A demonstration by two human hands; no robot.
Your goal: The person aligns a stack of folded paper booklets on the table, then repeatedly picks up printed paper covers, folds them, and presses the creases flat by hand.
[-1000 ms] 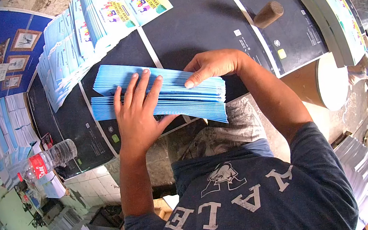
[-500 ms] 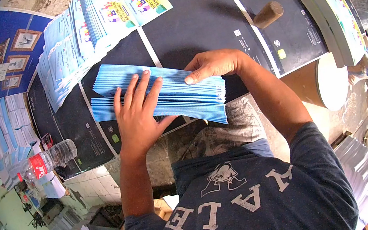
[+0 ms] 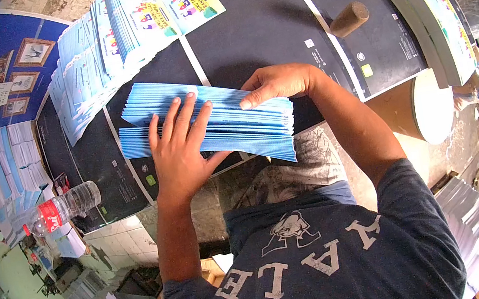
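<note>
Two fanned rows of thin blue booklets [image 3: 226,99] lie side by side near the front edge of the black table [image 3: 247,32]. My left hand [image 3: 180,142] rests on them with its fingers spread, the thumb at the lower edge. At the right end of the upper row, my right hand [image 3: 279,84] grips the booklets, thumb on top; its other fingers are mostly hidden behind the row.
A long fanned stack of printed covers [image 3: 114,44] lies at the upper left. A wooden cylinder [image 3: 349,18] stands right of centre, and a thick booklet stack [image 3: 434,30] sits farther right. A plastic bottle [image 3: 67,207] is at the left edge.
My right thumb has shifted slightly up and left along the upper row. Both hands otherwise stay in place.
</note>
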